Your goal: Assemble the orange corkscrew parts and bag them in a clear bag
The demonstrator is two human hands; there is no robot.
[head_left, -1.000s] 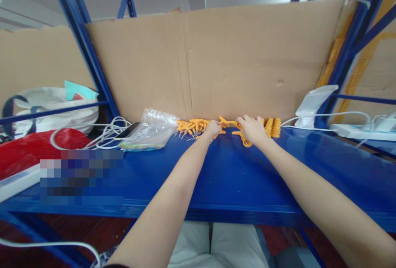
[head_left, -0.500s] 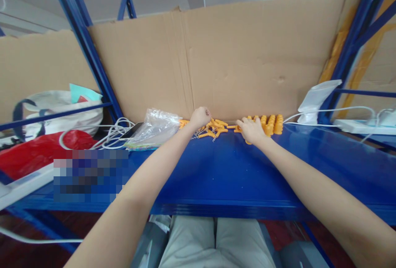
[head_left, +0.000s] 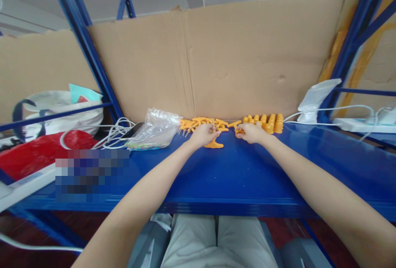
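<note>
A heap of small orange plastic pieces (head_left: 198,123) with thin metal chains lies at the back of the blue shelf (head_left: 235,177), against the cardboard. A tidy row of the same orange pieces (head_left: 269,122) stands to the right. My left hand (head_left: 202,135) is closed on one orange piece (head_left: 214,144) with a chain, just in front of the heap. My right hand (head_left: 252,133) is closed on another orange piece (head_left: 237,132), left of the row. The two hands are close together.
A clear plastic bag (head_left: 154,131) lies left of the heap, with a phone (head_left: 131,129) and white cables (head_left: 108,134) beside it. A red bag (head_left: 34,150) and white tote (head_left: 58,115) are far left. A white power strip (head_left: 359,124) and pouch (head_left: 315,98) are right.
My left hand drew back from the heap toward me with an orange piece. My right hand shifted slightly left and closed on a piece beside the row.
</note>
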